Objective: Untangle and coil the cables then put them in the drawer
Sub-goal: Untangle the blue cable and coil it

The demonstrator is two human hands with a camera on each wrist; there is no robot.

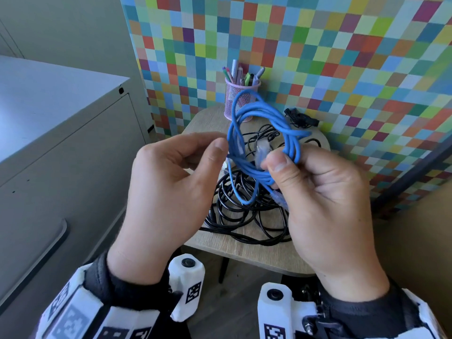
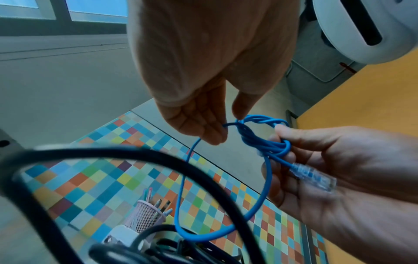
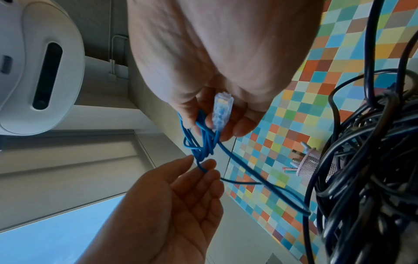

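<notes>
Head view shows the right hand (image 1: 325,204) gripping the coiled blue cable (image 1: 263,143) above the table (image 1: 256,255) while the left hand (image 1: 168,192) pinches one loop, so a slack grip could spill the coil onto the black cables (image 1: 244,211) and retangle it.

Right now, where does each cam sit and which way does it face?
Head: on the head, looking down at the small wooden table; both hands and wrist rigs show.
Left wrist: under the left hand, facing its fingers; right hand opposite.
Right wrist: under the right hand, facing the clear plug; left hand opposite.
All share the blue network cable, pink mesh pen cup.
</notes>
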